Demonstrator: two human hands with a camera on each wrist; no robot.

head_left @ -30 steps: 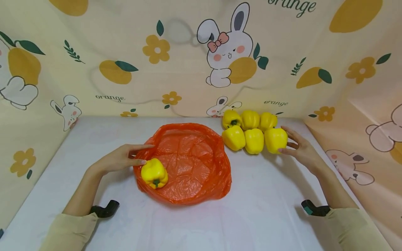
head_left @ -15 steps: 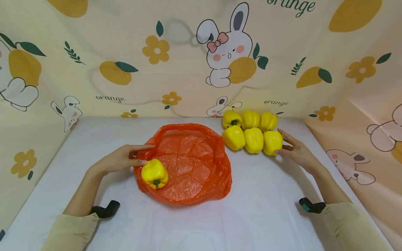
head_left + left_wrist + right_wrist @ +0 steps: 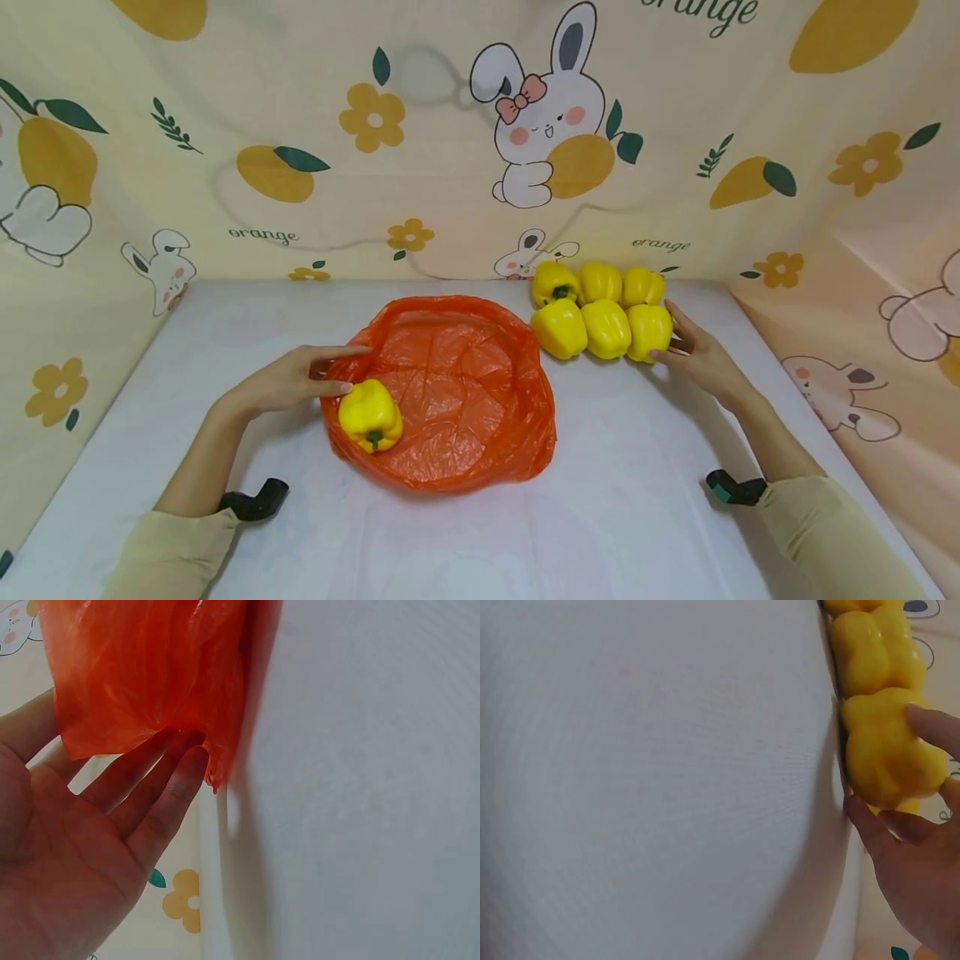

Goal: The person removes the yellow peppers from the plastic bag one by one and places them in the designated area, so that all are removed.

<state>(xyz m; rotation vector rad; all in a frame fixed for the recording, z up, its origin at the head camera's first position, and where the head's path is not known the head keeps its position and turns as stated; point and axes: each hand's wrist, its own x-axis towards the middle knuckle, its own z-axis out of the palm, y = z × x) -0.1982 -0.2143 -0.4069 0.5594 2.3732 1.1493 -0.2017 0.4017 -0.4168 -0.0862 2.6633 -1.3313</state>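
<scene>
In the head view my left hand (image 3: 288, 379) holds the left rim of a red plastic bag (image 3: 457, 417) that lies spread on the table. In the left wrist view, its fingers (image 3: 180, 784) are partly hidden by the plastic. One yellow bell pepper (image 3: 371, 412) sits just inside the bag's left edge, stem towards me, near the thumb. Farther right, my right hand (image 3: 705, 358) grips the front right bell pepper (image 3: 649, 332) of a two-row group, with fingertips and thumb on either side. The right wrist view also shows this grip on the pepper (image 3: 889, 750).
Several more yellow bell peppers (image 3: 598, 283) stand close together against the patterned backdrop (image 3: 435, 183), right of the bag. A white surface (image 3: 480, 542) spreads in front. Black wrist mounts (image 3: 258, 500) sit at both cuffs.
My right hand has slid the front right pepper left against its neighbour, then slightly back. The middle front pepper has tilted. My left hand and the bag have hardly moved.
</scene>
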